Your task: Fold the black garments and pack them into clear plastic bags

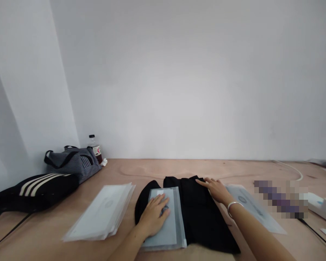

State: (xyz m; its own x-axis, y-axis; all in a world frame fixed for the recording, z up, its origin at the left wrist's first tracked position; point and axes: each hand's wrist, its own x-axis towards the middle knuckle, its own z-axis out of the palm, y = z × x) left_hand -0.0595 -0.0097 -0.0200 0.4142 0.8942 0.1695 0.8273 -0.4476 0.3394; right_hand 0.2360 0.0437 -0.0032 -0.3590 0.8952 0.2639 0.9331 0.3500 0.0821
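Note:
A black folded garment (198,210) lies flat on the table in front of me. On its left part rests a frosted zip bag (172,232) with a pale sheet inside. My left hand (155,214) lies on this bag, fingers spread, covering part of a dark printed mark. My right hand (216,188), with a bangle at the wrist, touches the garment's upper right edge, its fingers stretched out. Beneath and beyond my right forearm is another frosted bag (255,208) with dark print. To the left lies a stack of similar frosted bags (103,212).
On the left are a black bag with white stripes (38,190), a striped handbag (70,163) and a bottle (96,148) against the wall. A blurred-out object (279,199), a white power strip (319,206) and cables lie on the right of the wooden table (152,166).

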